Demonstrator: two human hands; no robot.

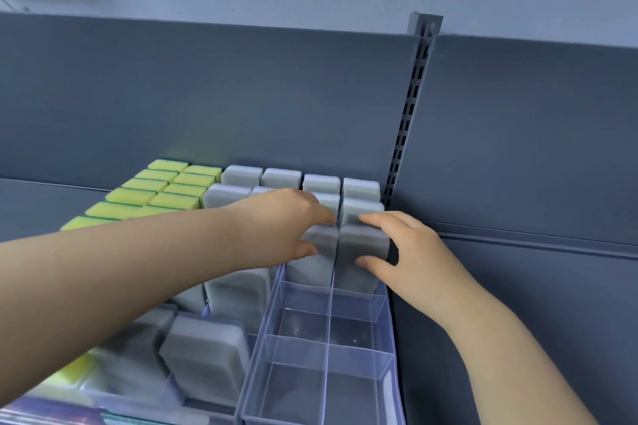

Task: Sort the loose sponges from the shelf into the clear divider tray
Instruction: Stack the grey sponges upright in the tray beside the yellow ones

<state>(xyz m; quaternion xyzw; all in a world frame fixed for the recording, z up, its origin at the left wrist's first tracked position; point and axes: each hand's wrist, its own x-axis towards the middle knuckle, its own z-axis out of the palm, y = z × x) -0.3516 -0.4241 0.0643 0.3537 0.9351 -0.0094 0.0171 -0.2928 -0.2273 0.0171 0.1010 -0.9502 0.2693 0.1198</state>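
Note:
A clear divider tray lies on the shelf, its near compartments bare. Two grey sponges stand side by side in the tray's third row back. My left hand grips the left grey sponge, thumb at its front and fingers over its top. My right hand grips the right grey sponge, thumb on its front face and fingers over its top. Behind them more grey sponges fill the tray's back rows.
Yellow-green sponges stand in rows at the back left. Under my left forearm, another clear tray holds grey sponges standing upright. A slotted shelf upright and grey back panel rise behind. Grey shelf surface lies at the right.

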